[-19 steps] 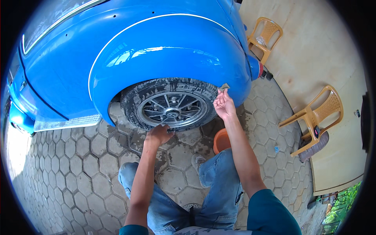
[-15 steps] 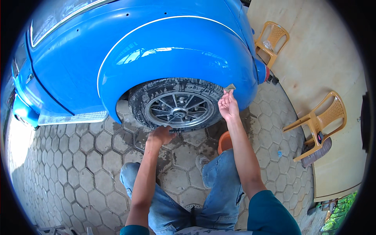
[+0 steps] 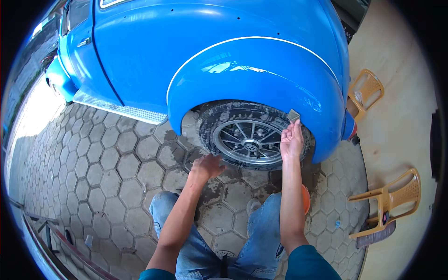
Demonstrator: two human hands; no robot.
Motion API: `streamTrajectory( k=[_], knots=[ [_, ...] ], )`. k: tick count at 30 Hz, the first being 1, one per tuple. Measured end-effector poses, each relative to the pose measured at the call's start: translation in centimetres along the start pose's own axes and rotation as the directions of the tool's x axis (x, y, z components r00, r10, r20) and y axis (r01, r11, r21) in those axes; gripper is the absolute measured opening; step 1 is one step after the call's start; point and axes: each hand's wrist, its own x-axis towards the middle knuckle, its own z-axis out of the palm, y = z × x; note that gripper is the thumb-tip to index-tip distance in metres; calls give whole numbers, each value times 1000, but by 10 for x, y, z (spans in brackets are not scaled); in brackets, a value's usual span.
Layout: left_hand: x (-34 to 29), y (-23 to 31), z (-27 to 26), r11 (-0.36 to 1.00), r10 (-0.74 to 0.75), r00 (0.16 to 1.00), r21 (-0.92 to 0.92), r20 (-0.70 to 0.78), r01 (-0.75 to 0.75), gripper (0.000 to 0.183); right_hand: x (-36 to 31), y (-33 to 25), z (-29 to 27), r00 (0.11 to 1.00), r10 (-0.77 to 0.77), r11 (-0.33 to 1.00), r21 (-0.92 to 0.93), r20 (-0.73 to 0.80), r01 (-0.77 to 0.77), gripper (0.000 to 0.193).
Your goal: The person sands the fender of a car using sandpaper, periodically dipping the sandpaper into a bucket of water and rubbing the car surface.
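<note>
A small grey-green folded piece [image 3: 293,115], sheet or cloth I cannot tell, is pinched in the fingertips of my right hand [image 3: 291,141]. It lies at the wheel-arch lip of the blue fender [image 3: 261,67], over the upper right of the tyre [image 3: 212,120]. My right hand and wrist cover part of the tyre and rim. The black tyre has greyish patches and surrounds a silver spoked wheel [image 3: 252,147]. Beside the tyre's lower left, my left hand [image 3: 208,166] has its fingers stretched out and holds nothing; whether it touches the rubber is unclear.
An orange container [image 3: 305,199] is half hidden behind my right forearm. Hexagonal paving [image 3: 130,170], damp near the tyre, spreads around my feet. A ribbed running board [image 3: 121,110] extends left. Two tan plastic chairs [image 3: 403,191] stand right, beside a pale board [image 3: 387,140].
The view has swung left, so the car sits further right and lower. My right hand has moved left along the arch with the piece. My left hand has drawn slightly left of the tyre.
</note>
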Motion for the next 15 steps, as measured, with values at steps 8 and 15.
streamTrajectory(
  k=[8, 15],
  knots=[
    [-35, -8, -6, 999, -35, 999, 3, -1, 35, 51, -3, 77, 61, 965, -240, 797, -546, 104, 258, 24],
    [-45, -25, -6, 994, -110, 993, -23, -51, 109, 51, -4, 159, 104, 930, -277, 764, -531, 241, 366, 26]
  ],
)
